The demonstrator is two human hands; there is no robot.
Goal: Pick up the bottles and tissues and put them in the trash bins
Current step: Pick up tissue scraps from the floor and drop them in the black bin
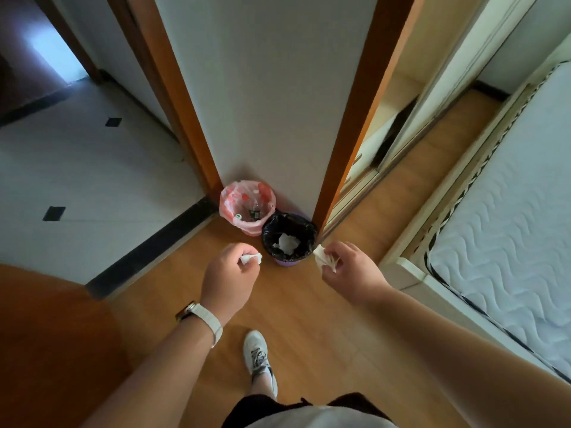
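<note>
Two small bins stand on the wooden floor against a white wall end. The bin with a pink-red bag [230, 208] holds clear plastic bottles [255, 210]. The purple bin with a black bag [268, 239] holds crumpled white tissue [288, 243]. My left hand [230, 278], with a white watch on its wrist, is closed around a small crumpled tissue [251, 258] just left of the black-bag bin. My right hand [350, 270] pinches another white tissue [323, 257] just right of that bin's rim.
A bed with a white quilted mattress [506, 230] fills the right side. A wooden door [46, 350] stands at lower left, beside a dark threshold strip [160, 242] and tiled hallway. Wooden door frames flank the wall. My white sneaker [258, 356] is on the floor below the hands.
</note>
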